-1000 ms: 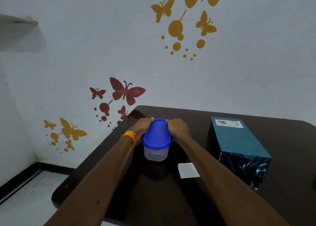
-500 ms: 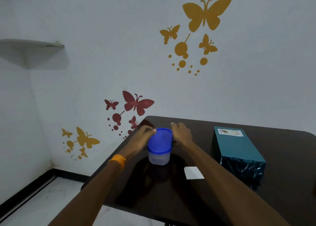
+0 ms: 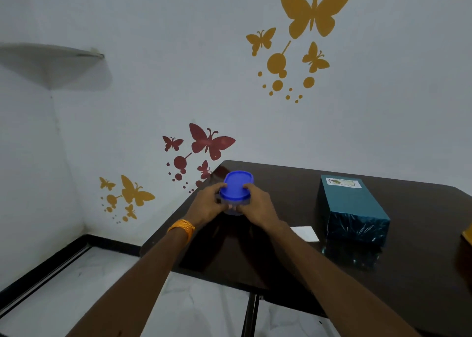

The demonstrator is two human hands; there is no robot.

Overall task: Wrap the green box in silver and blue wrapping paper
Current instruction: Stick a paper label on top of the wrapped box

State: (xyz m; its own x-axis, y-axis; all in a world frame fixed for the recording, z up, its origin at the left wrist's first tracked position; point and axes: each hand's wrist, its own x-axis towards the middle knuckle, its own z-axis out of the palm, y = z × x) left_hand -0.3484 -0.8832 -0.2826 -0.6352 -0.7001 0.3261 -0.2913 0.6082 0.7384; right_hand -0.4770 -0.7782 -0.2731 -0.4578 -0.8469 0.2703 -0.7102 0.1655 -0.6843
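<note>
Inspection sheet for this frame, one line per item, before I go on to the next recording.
Surface: dark glossy table.
Job's things: green box lies flat to the right of the hands, label on top, near end glossy and crinkled; loose wrapping paper: nothing seen.
Clutter: blue-lidded container; white slip; yellow object cut off at the right edge.
Hands: left hand and right hand both grip the container.
Cables: nothing seen.
Surroundings: wall with butterfly decals; corner shelf.

A home room, judging by the butterfly wall stickers [image 3: 315, 12], corner shelf [image 3: 51, 56] and dark table [image 3: 332, 260].
</note>
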